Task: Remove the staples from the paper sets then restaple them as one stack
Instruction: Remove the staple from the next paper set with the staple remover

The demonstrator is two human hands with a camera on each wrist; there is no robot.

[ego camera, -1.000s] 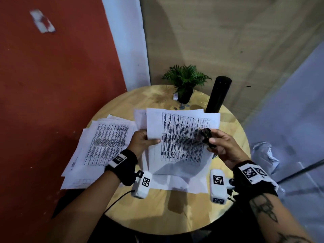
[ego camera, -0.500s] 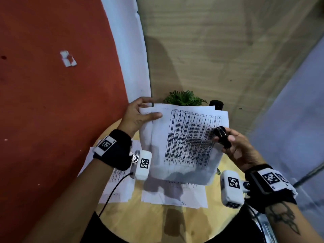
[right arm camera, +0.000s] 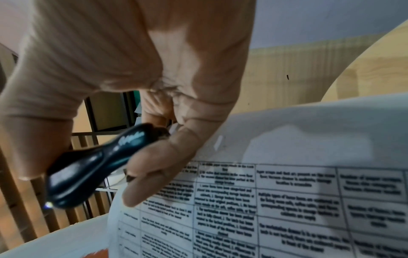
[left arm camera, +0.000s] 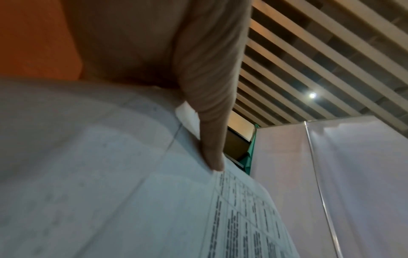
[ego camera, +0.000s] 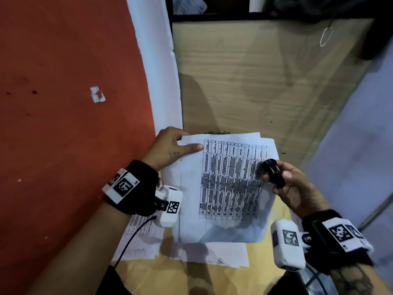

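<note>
A round wooden table (ego camera: 146,273) stands against a red wall (ego camera: 63,81) bearing a small white scrap (ego camera: 97,94). Behind runs a wood-grain panel (ego camera: 255,81); a plant's (ego camera: 217,132) green tips show. Overhead, slats (left arm camera: 320,52) and a lamp (left arm camera: 312,95).

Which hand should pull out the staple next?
The right hand, probably: it already holds the black staple remover at the papers' edge, while the left hand pinches their top corner.
</note>
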